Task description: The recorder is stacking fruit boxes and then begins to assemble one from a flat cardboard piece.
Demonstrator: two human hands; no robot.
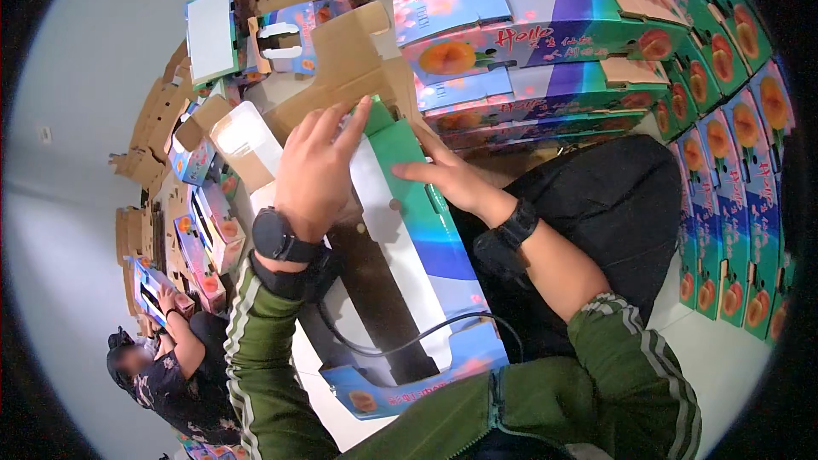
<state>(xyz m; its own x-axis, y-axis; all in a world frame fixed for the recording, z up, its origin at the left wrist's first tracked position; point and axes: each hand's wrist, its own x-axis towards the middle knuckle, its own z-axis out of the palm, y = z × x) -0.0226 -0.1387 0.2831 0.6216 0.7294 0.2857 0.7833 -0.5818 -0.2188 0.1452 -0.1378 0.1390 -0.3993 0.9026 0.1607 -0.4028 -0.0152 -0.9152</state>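
A printed cardboard fruit box (pixel 430 221), green, blue and pink outside and white inside, is spread open in front of me. Its top gap shows a brown inner bottom. My left hand (pixel 317 162) lies across the box's far end, fingers stretched out and touching the white and green flaps. On the right side my right hand (pixel 452 172) grips the green side panel, thumb on its face and the other fingers partly hidden behind it. Each wrist wears a black band, and a dark cable (pixel 400 347) crosses the near part of the box.
Folded fruit boxes are stacked at the far right (pixel 545 43), and more stand in rows along the right (pixel 724 196). Brown cardboard and partly folded boxes (pixel 209 34) lie to the far left. At lower left another person (pixel 183 375) handles a similar box (pixel 152 283).
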